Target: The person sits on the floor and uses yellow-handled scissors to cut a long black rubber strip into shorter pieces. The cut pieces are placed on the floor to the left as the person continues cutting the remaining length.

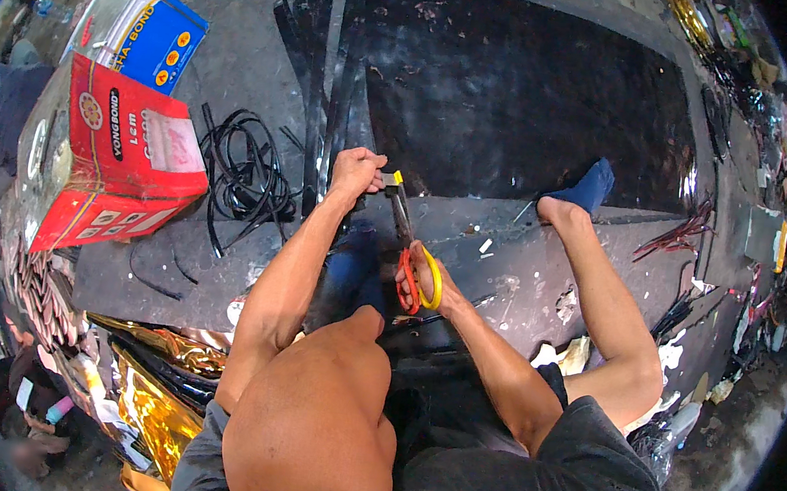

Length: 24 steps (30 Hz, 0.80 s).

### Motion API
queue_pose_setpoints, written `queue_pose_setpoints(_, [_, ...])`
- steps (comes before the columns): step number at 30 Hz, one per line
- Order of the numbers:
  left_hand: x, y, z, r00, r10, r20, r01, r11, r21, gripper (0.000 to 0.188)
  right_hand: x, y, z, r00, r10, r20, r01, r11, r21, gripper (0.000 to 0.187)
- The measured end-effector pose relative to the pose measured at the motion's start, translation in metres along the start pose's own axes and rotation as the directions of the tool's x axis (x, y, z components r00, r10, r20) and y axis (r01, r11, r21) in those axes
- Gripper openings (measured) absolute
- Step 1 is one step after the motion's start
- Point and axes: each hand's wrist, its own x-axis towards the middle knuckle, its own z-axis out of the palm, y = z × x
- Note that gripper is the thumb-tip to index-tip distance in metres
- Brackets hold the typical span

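My right hand [429, 276] grips a pair of scissors [402, 216] by its red and yellow handles, with the blades pointing away from me. At the blade tips is a small yellow-and-grey piece [393, 179], too small to name. My left hand [358, 172] is closed on that piece, thumb and fingers pinched together. Just beyond both hands lies a large black sheet [525, 87], flat and shiny. Long black strips [317, 84] run along its left side, and a tangle of thin black strips [246, 168] lies left of my left forearm.
A red box [134, 209] and a blue-and-white box [178, 36] stand at the left. My foot in a dark blue sock [592, 185] rests on the sheet's near edge. Gold foil [146, 407] lies at lower left. Dark red strips [677, 235] and scraps are at the right.
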Motion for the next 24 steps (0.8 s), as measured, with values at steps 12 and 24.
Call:
queue_pose_setpoints(12, [-0.026, -0.03, 0.012, 0.991, -0.064, 0.114, 0.055, 0.995, 0.082, 0.028, 0.008, -0.002, 0.004, 0.997, 0.005, -0.08, -0.008, 0.999, -0.034, 0.08])
queue_pose_setpoints(24, [-0.022, -0.053, 0.003, 0.977, 0.188, 0.097, -0.2, 0.971, 0.133, 0.026, 0.021, -0.009, 0.016, 0.987, -0.035, -0.159, 0.001, 0.978, -0.211, 0.085])
